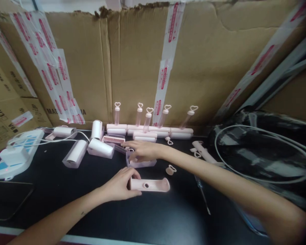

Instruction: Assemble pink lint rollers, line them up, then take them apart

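Observation:
My left hand (122,184) grips the left end of a pale pink half-cylinder shell (156,185), thumb below and fingers above. The shell lies with its hollow side up and has a small dark hole. Further back, my right hand (144,151) reaches across a translucent pink tray (145,164), its fingers stretched out and apart. Its fingertips are close to a small pink part (128,149), partly hidden beside the tray. A heart-shaped ring cap (170,169) lies right of the tray. Behind the fingers is an open pink casing (113,140).
Along the cardboard wall (137,61) stand several pink cylinder units (160,131) with upright heart-topped tubes. White rolls (77,151) in trays lie left. A power strip (17,153), phone (9,200), screwdriver (202,195) and cable loop (265,126) border the black table (97,221).

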